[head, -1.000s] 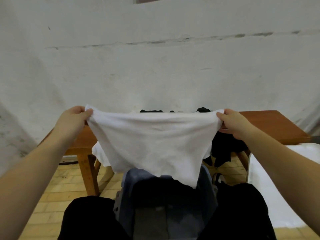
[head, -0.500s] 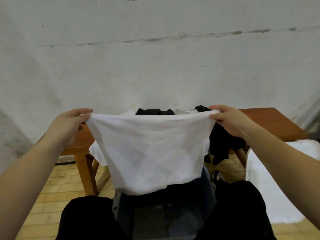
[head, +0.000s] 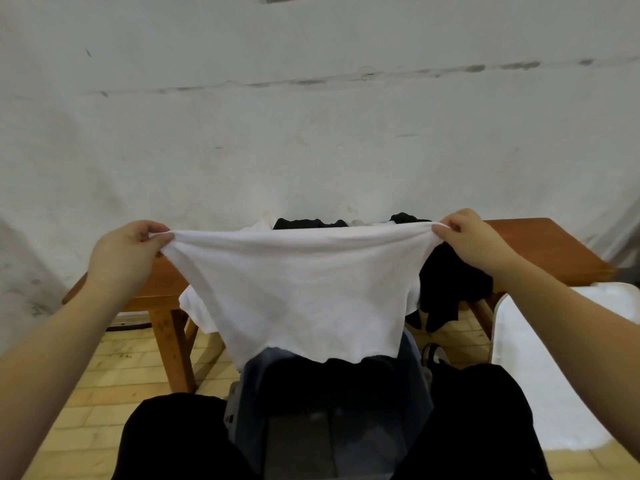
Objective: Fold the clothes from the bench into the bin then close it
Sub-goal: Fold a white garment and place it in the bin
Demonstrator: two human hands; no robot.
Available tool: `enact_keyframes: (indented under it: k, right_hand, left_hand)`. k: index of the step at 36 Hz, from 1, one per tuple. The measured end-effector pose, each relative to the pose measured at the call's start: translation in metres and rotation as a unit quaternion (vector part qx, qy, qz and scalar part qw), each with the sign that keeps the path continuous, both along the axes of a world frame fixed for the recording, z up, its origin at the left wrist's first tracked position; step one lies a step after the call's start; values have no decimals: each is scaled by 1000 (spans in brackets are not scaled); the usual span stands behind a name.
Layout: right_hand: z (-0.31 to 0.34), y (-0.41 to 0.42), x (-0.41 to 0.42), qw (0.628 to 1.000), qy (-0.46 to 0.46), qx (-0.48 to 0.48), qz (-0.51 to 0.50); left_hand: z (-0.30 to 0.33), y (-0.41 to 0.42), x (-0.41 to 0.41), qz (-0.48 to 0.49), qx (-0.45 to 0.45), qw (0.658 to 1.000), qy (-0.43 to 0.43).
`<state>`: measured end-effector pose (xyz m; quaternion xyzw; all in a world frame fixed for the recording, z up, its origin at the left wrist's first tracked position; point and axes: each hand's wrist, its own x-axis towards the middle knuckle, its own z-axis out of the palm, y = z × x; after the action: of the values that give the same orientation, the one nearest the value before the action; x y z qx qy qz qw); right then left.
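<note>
So the white garment [head: 304, 289] is stretched out flat in the air, right in the middle of the view, held up by its top edge. The left hand [head: 124, 258] has one top corner pinched between thumb and fingers, and the right hand [head: 467, 240] is pinching the other corner the same way, so both hands are closed on the cloth. The top edge sags a little between them and the rest hangs down with a ragged-looking bottom hem.

That hem dangles just over the bin [head: 332, 410], a grey-blue plastic one sitting on the floor between the person's knees [head: 180, 441], which are in black trousers. The bin is open and its inside looks dark; can't really tell what's in there.

Behind the held garment is the wooden bench [head: 540, 251], reddish brown, running left to right against the wall. There's still a pile on it: black clothes [head: 450, 292] draping off the front edge on the right side, and another white piece [head: 197, 310] hanging off the front on the left, partly hidden by the held one.

On the far right there's a white lid or panel thing [head: 540, 375], can't say exactly what. The floor [head: 114, 375] is yellowish brick tile and the wall [head: 311, 133] is scuffed white.
</note>
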<state>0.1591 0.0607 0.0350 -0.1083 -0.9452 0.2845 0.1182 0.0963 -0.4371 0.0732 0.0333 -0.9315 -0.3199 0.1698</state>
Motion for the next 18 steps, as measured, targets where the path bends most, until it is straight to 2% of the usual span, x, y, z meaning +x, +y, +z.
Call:
enact_keyframes:
  k: [1, 3, 5, 6, 8, 10, 12, 13, 16, 18]
  right_hand:
    - [-2, 2, 0, 999, 4, -41, -4]
    - [-3, 2, 1, 976, 32, -217, -8]
    - [-4, 1, -2, 906, 69, -416, -17]
    - [-4, 0, -3, 872, 87, -482, -20]
    - [-1, -3, -9, 813, 110, -572, -15]
    - [2, -7, -13, 771, 118, -626, -24]
    - [4, -11, -16, 736, 121, -665, -21]
    - [7, -15, -17, 728, 124, -674, -14]
    - [20, -27, -13, 739, 118, -664, 7]
    - [32, -33, -9, 734, 122, -667, 31]
  left_hand:
    - [0, 0, -1, 2, -16, 1000, 5]
    - [0, 0, -6, -1, -28, 1000, 10]
    - [0, -1, -10, -7, -7, 1000, -16]
    - [0, -1, -10, -16, 13, 999, -36]
    - [0, 1, -10, -61, 149, 985, -63]
    - [5, 7, -6, -109, 349, 927, -77]
    - [7, 10, -9, -129, 476, 866, -80]
    - [7, 12, -11, -131, 517, 842, -79]
    - [13, 14, -16, -161, 620, 763, -82]
    - [23, 11, -13, -211, 654, 722, -84]
